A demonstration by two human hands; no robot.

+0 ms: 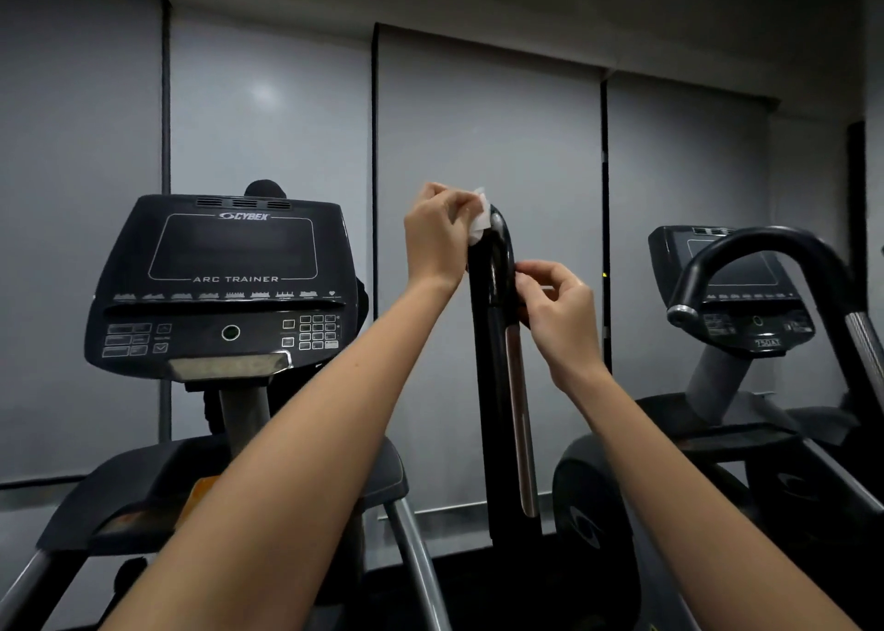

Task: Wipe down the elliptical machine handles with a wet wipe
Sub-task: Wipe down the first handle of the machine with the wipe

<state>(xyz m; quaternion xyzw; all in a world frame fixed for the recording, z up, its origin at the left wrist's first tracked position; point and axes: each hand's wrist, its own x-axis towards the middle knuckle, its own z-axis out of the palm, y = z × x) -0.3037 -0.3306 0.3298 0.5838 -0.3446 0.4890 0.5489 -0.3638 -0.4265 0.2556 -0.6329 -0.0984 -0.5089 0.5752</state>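
left hand [437,240] holds wipe [480,219] on handle [495,353] top | right hand [560,317] grips handle side

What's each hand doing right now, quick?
Left hand: grips the wet wipe against the top of the handle.
Right hand: pinches the handle's side.

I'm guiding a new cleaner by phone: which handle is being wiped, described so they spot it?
Find the Cybex Arc Trainer console on the left; just right of it stands a tall black upright handle. Unlike the curved handle farther right, its rounded top has a white wipe held against it by the left hand.
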